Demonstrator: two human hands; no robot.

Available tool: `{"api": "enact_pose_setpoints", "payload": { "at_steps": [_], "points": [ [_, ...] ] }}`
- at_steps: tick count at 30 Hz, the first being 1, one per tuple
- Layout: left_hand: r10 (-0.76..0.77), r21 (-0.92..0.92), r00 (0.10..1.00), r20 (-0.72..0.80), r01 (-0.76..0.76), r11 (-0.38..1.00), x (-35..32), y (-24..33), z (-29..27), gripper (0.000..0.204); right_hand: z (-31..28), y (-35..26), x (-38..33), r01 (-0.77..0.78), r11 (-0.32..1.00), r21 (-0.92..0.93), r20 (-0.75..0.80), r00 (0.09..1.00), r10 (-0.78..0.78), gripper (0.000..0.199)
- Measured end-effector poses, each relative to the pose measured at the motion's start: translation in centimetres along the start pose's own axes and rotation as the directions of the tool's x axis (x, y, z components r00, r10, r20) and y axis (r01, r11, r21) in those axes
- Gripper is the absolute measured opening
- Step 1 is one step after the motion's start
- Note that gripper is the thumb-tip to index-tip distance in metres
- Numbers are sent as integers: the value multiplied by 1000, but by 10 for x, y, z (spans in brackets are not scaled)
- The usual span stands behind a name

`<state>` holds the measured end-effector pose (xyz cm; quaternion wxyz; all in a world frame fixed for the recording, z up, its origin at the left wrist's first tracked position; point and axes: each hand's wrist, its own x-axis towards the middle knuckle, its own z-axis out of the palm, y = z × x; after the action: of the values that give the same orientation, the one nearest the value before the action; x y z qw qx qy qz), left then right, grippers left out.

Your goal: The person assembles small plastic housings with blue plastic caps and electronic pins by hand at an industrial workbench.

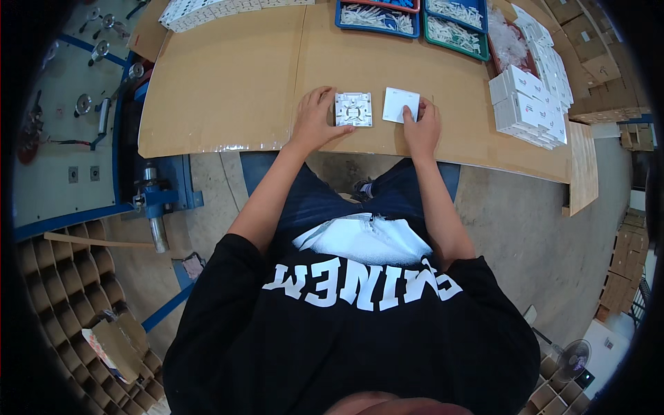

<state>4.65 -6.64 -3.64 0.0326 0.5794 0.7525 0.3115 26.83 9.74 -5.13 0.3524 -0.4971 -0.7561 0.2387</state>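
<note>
While the left grip [317, 119] was spread beside the white frame [353, 109] on the tabletop [228, 83], the right grip [422, 126] pinched the square plate [397, 104] at right; light edge-holding seemed best.

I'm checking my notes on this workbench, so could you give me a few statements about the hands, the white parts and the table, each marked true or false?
1. The right hand has its thumb on the flat white plate. True.
2. The left hand is at the left side of the square white part with a moulded inside. True.
3. The flat white plate lies on top of the square white part. False: the two are apart, with the plate to the right.
4. The green tray holds many small white pieces. True.
5. The table's surface is bright red. False: the table's surface is brown.
</note>
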Motion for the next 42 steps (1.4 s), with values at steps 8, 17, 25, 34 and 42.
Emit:
{"api": "enact_pose_setpoints", "payload": {
  "at_steps": [8,17,25,34,42],
  "points": [
    [-20,-7,995,-95,19,1000,3,10,18,79,-7,5,-13,298,930,-215,8,953,-304,38],
    [-28,59,983,-179,40,997,4,21,16,67,1,16,-7,222,957,-186,-97,965,-242,35],
    [384,-539,820,425,-112,835,-56,100,23,12,-20,31,14,-126,946,299,-71,986,154,24],
    [212,38,-429,878,505,863,-103,13,168,46,-146,15,192,-146,919,366,24,989,147,18],
    [522,-135,-392,758,688,713,-192,-9,196,47,-196,88,375,-42,998,49,98,995,38,22]
  ]
}}
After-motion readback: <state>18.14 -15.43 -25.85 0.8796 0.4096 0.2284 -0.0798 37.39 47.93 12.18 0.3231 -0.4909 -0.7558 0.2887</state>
